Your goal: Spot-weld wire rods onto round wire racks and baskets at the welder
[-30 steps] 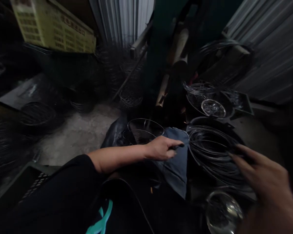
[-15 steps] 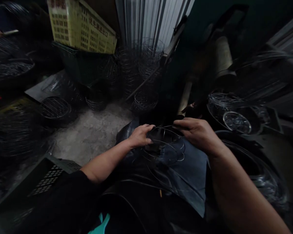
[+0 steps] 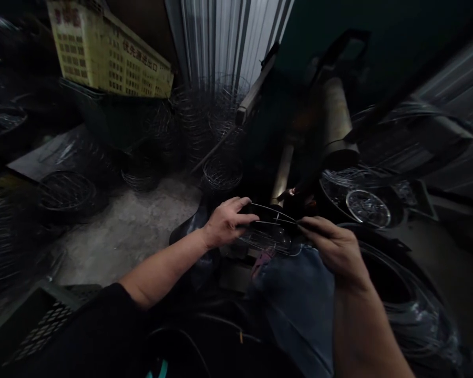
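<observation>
My left hand [image 3: 227, 221] and my right hand [image 3: 335, 245] hold a thin metal wire ring [image 3: 274, 210] between them, above my lap. The left fingers and thumb close on its left side. On the other side, my right thumb and fingers pinch the wire. Seen nearly edge-on, the ring shows as two thin curved lines. More loops of wire lie just below the hands, too dark to separate. Behind the ring stands a dark machine with a pale metal bar [image 3: 284, 172] slanting down towards it.
At the back left, a yellow crate [image 3: 132, 65] rests on a dark green bin [image 3: 114, 118]. Stacked wire rings [image 3: 223, 170] stand beyond my hands. To the right are a basin with a shiny ring [image 3: 368, 208] and coiled wire [image 3: 413, 315]. A green crate [image 3: 43, 325] sits at lower left.
The ring has turned from a wide oval to nearly edge-on. My right hand has moved down and slightly right. The whole view has shifted, with the background sliding left.
</observation>
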Motion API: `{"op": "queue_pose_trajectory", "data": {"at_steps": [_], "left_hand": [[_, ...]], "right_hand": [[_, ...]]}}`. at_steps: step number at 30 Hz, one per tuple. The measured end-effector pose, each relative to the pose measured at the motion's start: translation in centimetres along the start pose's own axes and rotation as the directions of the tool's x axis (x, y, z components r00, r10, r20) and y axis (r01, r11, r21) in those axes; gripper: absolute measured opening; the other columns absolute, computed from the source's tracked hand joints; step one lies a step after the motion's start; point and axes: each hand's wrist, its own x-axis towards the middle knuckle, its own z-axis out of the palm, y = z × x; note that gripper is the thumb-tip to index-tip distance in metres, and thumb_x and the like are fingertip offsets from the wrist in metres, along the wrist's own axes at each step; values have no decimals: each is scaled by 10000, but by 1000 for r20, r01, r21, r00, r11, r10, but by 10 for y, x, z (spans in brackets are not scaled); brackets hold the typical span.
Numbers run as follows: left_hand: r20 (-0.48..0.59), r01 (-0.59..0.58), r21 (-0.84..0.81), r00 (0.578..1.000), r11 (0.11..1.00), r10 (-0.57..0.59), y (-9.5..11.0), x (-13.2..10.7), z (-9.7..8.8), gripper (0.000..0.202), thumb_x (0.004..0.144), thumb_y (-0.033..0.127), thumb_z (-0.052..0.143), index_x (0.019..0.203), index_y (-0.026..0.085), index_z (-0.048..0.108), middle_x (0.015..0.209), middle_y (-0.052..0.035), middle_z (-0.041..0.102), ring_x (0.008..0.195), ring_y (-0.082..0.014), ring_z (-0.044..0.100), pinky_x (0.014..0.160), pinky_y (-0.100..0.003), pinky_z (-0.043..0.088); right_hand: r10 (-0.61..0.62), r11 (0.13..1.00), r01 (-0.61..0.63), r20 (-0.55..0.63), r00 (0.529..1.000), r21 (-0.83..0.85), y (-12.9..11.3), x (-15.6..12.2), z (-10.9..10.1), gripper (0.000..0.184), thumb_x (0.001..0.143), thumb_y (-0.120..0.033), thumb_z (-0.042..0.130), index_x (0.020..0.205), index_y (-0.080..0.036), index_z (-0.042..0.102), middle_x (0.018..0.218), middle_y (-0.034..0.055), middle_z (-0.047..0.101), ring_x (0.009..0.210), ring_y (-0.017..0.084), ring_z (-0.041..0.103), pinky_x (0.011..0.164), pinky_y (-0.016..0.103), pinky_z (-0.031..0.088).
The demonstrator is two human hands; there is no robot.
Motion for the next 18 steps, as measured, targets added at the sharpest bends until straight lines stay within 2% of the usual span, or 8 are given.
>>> {"op": "queue_pose_trajectory", "data": {"at_steps": [4,9,13,18], "left_hand": [[13,-35,29,999,999,35,-1,6,12,256,819,182,632,1009,250,790,1357,-143,585,1245,-295,546,1036,-496,474],[-37,-60,55,997,997,62,-2,15,16,242,832,175,611,968,252,796,1338,-132,592,1215,-276,554,1001,-464,501],[-123,-136,74,982,988,145,-5,20,20,215,831,166,618,932,225,799,1311,-164,603,1211,-289,559,992,-466,508],[-196,-209,140,952,968,234,-10,27,27,183,827,167,630,884,228,793,1298,-161,614,1214,-295,567,961,-476,529]], "right_hand": [[-1,1000,1,-48,999,2,14,-1,5,199,736,-421,771,792,-231,784,772,26,680,710,165,630,640,282,498],[49,995,-28,-236,971,91,27,-2,6,174,705,-380,797,780,-224,773,793,27,697,729,174,637,673,300,499],[-46,988,95,-357,933,121,30,0,16,100,735,-307,786,757,-215,756,743,4,656,698,148,605,640,279,463],[-173,974,223,-482,859,47,39,9,29,108,742,-300,787,744,-205,735,699,-9,629,644,137,575,628,292,451]]}}
